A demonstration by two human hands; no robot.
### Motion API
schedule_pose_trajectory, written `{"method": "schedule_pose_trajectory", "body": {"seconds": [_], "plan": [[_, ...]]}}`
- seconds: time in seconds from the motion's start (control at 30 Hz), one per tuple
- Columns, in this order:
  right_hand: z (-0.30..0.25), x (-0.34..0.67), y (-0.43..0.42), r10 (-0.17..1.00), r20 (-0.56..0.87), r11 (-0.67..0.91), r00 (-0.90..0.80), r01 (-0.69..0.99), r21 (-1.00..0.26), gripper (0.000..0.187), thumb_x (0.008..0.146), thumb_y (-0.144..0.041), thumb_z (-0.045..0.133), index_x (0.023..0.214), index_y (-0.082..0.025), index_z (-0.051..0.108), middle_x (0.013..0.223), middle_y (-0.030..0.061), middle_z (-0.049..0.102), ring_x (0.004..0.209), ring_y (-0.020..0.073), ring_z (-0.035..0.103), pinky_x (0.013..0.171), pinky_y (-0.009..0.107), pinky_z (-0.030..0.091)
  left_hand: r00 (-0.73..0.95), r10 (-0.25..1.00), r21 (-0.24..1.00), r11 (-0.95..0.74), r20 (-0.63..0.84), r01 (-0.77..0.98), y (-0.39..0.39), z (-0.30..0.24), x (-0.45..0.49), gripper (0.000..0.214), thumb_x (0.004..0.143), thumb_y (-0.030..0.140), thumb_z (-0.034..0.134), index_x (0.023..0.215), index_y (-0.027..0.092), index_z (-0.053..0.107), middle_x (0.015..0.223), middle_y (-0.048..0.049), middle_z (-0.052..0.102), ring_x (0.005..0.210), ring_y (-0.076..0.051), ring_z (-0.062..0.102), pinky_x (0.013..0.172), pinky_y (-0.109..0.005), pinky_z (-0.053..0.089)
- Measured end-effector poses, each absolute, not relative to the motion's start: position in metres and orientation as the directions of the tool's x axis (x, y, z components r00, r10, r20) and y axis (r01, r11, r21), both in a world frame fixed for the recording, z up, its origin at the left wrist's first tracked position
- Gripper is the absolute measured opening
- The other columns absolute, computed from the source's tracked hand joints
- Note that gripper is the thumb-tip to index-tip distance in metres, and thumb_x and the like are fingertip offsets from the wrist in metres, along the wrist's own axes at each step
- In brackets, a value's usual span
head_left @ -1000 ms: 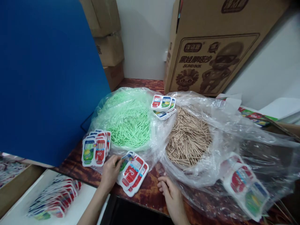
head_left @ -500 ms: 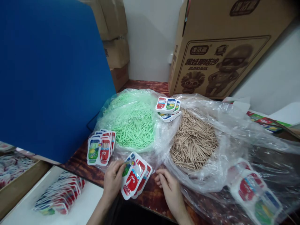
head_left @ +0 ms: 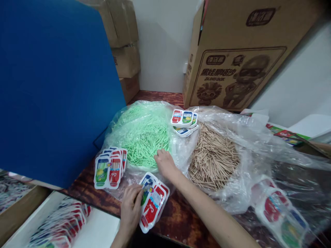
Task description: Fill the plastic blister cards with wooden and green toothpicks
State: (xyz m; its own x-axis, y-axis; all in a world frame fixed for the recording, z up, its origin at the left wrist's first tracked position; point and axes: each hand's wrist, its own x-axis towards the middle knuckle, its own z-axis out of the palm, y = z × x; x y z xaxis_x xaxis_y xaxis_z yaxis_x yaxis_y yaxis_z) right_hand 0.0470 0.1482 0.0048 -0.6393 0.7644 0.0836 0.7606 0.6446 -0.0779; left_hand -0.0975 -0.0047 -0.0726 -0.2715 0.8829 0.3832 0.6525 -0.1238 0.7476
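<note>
My left hand (head_left: 131, 206) grips the near edge of a small stack of white plastic trays (head_left: 153, 203) printed with red, blue and green bottles, at the table's front edge. My right hand (head_left: 163, 161) has reached forward over the stack into the pile of green sticks (head_left: 143, 136) in a clear bag. Its fingers are curled down at the sticks; whether they hold any is hidden. A pile of tan wooden sticks (head_left: 213, 158) lies in a second clear bag to the right.
Filled trays (head_left: 110, 167) lie left of the green pile; more trays (head_left: 184, 120) rest between the bags. A blue board (head_left: 51, 86) stands at left, cardboard boxes (head_left: 232, 51) behind. A white box (head_left: 62, 225) of finished trays sits lower left. More trays (head_left: 278, 206) lie under plastic at right.
My right hand left the table's front edge and moved forward and left into the green sticks. The left hand keeps its hold on the tray stack.
</note>
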Motion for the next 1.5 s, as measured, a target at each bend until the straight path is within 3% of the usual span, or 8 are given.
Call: {"method": "schedule_pose_trajectory", "body": {"seconds": [0.17,0.47,0.63,0.87,1.03,1.2,1.37,1.5], "plan": [[0.002,0.047,0.153,0.755,0.044,0.655,-0.654,0.753,-0.062,0.017,0.087,-0.008,0.051,0.087,-0.014,0.066,0.098,0.0128,0.062,0.097,0.0254,0.050,0.080,0.035,0.037,-0.280,0.886,0.760,-0.115,0.369,0.639,-0.005,-0.078,-0.100,0.020,0.088,0.030,0.053,0.087,0.021,0.070,0.092,-0.0085,0.071,0.092,-0.026,0.063,0.084,-0.042,0.050],[0.000,0.038,0.173,0.897,0.034,0.442,-0.441,0.890,-0.110,0.021,0.092,-0.017,0.045,0.095,-0.014,0.065,0.098,0.0123,0.064,0.094,0.0244,0.055,0.076,0.032,0.039,-0.302,0.890,0.788,-0.096,0.341,0.608,-0.004,-0.080,-0.101,0.017,0.087,0.029,0.055,0.087,0.021,0.071,0.092,-0.0077,0.071,0.093,-0.026,0.062,0.084,-0.041,0.050],[-0.004,0.008,0.168,0.899,-0.043,0.427,-0.435,0.895,-0.126,0.038,0.084,-0.038,0.062,0.104,-0.007,0.065,0.109,0.0205,0.063,0.105,0.0318,0.053,0.086,0.040,0.039,-0.306,0.889,0.792,-0.094,0.339,0.604,-0.004,-0.077,-0.100,0.018,0.088,0.029,0.054,0.086,0.021,0.070,0.091,-0.0079,0.071,0.092,-0.025,0.062,0.084,-0.041,0.050],[0.000,0.005,0.176,0.859,-0.206,0.439,-0.468,0.882,-0.170,0.025,0.075,-0.006,0.060,0.098,-0.008,0.070,0.107,0.0222,0.067,0.105,0.0304,0.058,0.087,0.038,0.041,-0.301,0.897,0.795,-0.084,0.322,0.601,-0.004,-0.077,-0.101,0.018,0.088,0.030,0.054,0.086,0.021,0.070,0.091,-0.0083,0.071,0.092,-0.026,0.062,0.083,-0.041,0.050],[-0.003,0.017,0.196,0.856,-0.307,0.318,-0.416,0.892,-0.321,0.019,0.076,-0.008,0.057,0.089,-0.009,0.070,0.099,0.0215,0.070,0.096,0.0304,0.064,0.076,0.034,0.045,-0.305,0.892,0.788,-0.085,0.333,0.609,-0.004,-0.080,-0.102,0.018,0.087,0.031,0.055,0.088,0.021,0.071,0.091,-0.0083,0.071,0.092,-0.026,0.062,0.084,-0.042,0.050],[-0.003,0.038,0.224,0.874,-0.329,0.111,-0.356,0.807,-0.580,0.015,0.083,-0.021,0.052,0.077,-0.014,0.064,0.084,0.0100,0.070,0.083,0.0217,0.064,0.066,0.026,0.044,-0.308,0.890,0.786,-0.085,0.336,0.612,-0.004,-0.079,-0.101,0.018,0.087,0.030,0.055,0.087,0.021,0.071,0.090,-0.0079,0.071,0.091,-0.026,0.063,0.082,-0.041,0.051],[-0.001,0.052,0.232,0.881,-0.363,-0.141,-0.305,0.562,-0.815,0.018,0.086,-0.026,0.048,0.071,-0.017,0.053,0.065,0.0006,0.058,0.059,0.0131,0.056,0.051,0.021,0.042,-0.307,0.884,0.778,-0.097,0.354,0.621,-0.003,-0.076,-0.101,0.018,0.087,0.031,0.056,0.087,0.021,0.071,0.090,-0.0084,0.071,0.090,-0.026,0.063,0.082,-0.042,0.051],[0.000,0.053,0.233,0.857,-0.402,-0.299,-0.323,0.324,-0.898,0.019,0.086,-0.029,0.052,0.071,-0.019,0.046,0.062,-0.0028,0.053,0.053,0.0100,0.054,0.049,0.019,0.045,-0.305,0.892,0.784,-0.083,0.334,0.615,-0.003,-0.078,-0.101,0.020,0.087,0.033,0.055,0.088,0.021,0.071,0.091,-0.0084,0.072,0.090,-0.026,0.063,0.084,-0.042,0.051]]}}
